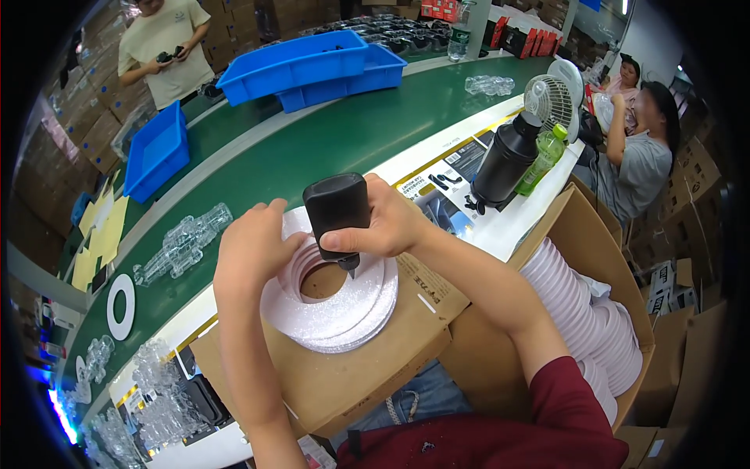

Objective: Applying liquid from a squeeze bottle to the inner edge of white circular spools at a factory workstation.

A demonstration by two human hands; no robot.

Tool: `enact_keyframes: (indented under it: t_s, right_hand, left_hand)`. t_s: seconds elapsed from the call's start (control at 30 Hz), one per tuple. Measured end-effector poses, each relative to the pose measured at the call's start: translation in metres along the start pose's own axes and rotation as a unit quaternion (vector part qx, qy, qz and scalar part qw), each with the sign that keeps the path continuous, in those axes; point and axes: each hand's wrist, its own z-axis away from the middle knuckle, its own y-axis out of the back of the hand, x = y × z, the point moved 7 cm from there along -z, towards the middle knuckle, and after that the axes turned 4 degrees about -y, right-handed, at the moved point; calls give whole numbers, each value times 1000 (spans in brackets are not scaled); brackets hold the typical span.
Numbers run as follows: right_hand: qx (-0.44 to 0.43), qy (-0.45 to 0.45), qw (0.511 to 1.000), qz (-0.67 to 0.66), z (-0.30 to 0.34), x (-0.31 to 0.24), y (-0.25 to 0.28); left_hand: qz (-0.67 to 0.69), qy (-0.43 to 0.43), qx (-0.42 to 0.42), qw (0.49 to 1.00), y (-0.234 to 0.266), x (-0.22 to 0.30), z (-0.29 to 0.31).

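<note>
The black squeeze bottle point(337, 209) was tilted nozzle-down above the stack of white rings point(332, 322), its tip close to the right part of the top ring; whether it touched could not be told. The right hand point(388, 221) was clamped on the bottle, while the left hand point(254, 238) had thumb and fingers closed around the stack's far-left edge. The stack lay flat on a cardboard box point(336, 383). To the right, an open carton point(605, 234) held a long row of more white rings point(574, 316). Beyond the box, the green worktop point(312, 144) carried clear plastic packaging point(187, 242), a single white ring point(112, 307) and blue trays point(301, 74). A black canister point(504, 164), a green bottle point(541, 162) and a fan point(547, 102) stood to the right. Across the worktop, a person in a pale shirt point(166, 51) held dark objects.
</note>
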Motion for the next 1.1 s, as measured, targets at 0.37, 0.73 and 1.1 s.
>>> enact_keyframes:
  t_s: [0.37, 0.73, 1.1]
  right_hand:
    - [-11, 21, 999, 38, -1, -6, -1]
    - [15, 23, 1000, -5, -2, 0, 2]
    - [21, 35, 999, 3, -1, -1, 9]
  left_hand:
    - [-3, 2, -22, 1000, 0, 2, -1]
    - [22, -8, -21, 1000, -4, 2, -3]
    - [14, -46, -25, 999, -2, 5, -2]
